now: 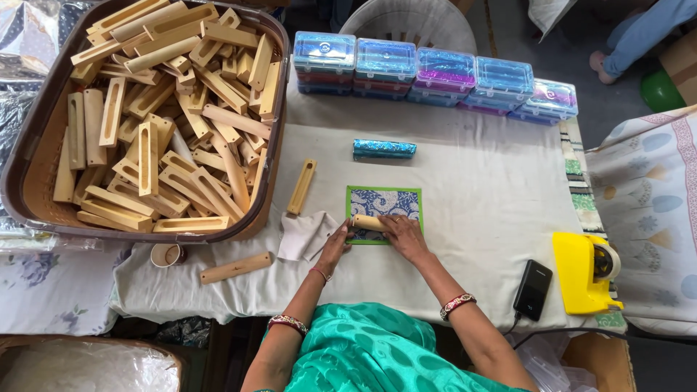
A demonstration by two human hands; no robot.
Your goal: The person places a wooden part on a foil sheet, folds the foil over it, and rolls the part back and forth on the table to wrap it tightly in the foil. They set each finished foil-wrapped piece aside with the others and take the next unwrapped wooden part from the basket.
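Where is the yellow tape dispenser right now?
The yellow tape dispenser sits at the table's right edge, just right of the black phone, well clear of the right hand.

A wooden stick (369, 223) is lying on a paper sheet (383, 204) mid-bench (472, 218). A wrapped stick (384, 149) is lying behind it, a row of boxes (435, 76) farther back. A tray of sticks (145, 116) is sitting left; a tape dispenser (584, 272) and phone (533, 290) are resting right.
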